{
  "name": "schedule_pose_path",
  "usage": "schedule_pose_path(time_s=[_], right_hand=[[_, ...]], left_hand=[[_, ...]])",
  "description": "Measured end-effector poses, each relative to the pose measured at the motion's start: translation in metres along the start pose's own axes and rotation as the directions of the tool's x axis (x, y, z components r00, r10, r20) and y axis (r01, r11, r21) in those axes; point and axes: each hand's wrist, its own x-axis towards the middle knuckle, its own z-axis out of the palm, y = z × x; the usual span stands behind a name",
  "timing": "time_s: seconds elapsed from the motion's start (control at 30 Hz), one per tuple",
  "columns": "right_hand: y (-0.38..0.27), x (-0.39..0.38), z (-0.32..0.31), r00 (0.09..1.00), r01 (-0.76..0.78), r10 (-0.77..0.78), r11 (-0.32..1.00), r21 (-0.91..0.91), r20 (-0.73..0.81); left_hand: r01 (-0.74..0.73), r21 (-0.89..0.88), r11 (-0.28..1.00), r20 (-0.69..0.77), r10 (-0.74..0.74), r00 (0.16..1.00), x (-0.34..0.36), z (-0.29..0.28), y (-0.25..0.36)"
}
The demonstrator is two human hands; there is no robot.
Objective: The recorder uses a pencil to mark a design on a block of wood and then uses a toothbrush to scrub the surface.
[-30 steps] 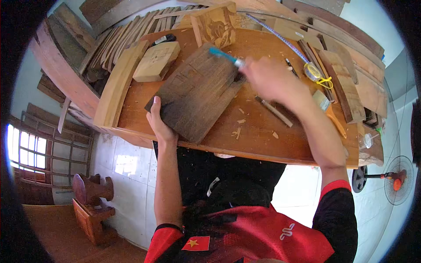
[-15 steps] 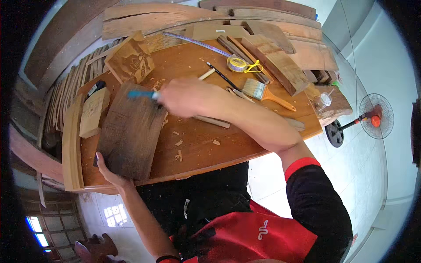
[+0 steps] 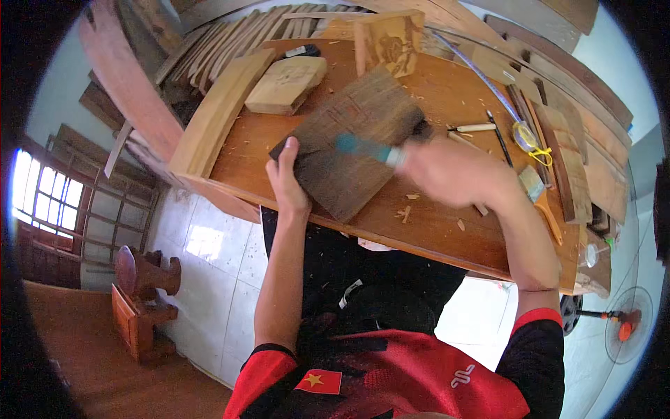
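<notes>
A dark brown wooden board with faint reddish carved lines on its far part lies tilted at the near side of the table. My left hand grips its left corner, thumb on top and the fingers mostly hidden underneath. Over the board's middle, my right hand is closed around a slim tool with a teal end, which points left. Motion smears the tool, so I cannot tell its exact kind or whether it touches the wood.
Wood chips lie on the brown table. Beyond the board stand a pale wood block and a carved panel. Rightward are a tape measure, a pencil and an orange-handled paintbrush. A fan stands at far right.
My view has swung left, so the table appears further right. The teal tool in my right hand has come from the board's far end to its middle. My left hand keeps its grip.
</notes>
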Motion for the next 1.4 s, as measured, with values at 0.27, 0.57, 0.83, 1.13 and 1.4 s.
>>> schedule_pose_path(time_s=[0.27, 0.57, 0.83, 1.13, 1.4], right_hand=[[-0.020, 0.004, 0.003, 0.977, -0.132, 0.115, 0.988, -0.085, -0.179], [-0.019, 0.009, 0.001, 0.933, -0.201, 0.124, 0.959, -0.202, -0.339], [-0.032, 0.014, 0.000, 0.912, -0.096, -0.010, 0.967, -0.236, -0.409], [-0.021, 0.007, -0.001, 0.945, -0.052, 0.045, 0.999, -0.014, -0.324], [0.000, 0.010, -0.001, 0.888, -0.030, -0.001, 0.998, -0.060, -0.459]], left_hand=[[-0.002, -0.016, 1.000, 0.035, 0.002, 0.999, -0.004, -0.001, 0.002], [-0.068, -0.002, 0.998, 0.078, 0.068, 0.995, -0.008, 0.008, 0.013], [-0.097, -0.033, 0.995, 0.103, 0.100, 0.990, -0.013, 0.012, 0.016], [-0.056, -0.016, 0.998, 0.025, 0.057, 0.998, -0.009, 0.004, 0.008], [-0.008, -0.033, 0.999, 0.068, 0.010, 0.998, 0.000, -0.005, -0.002]])
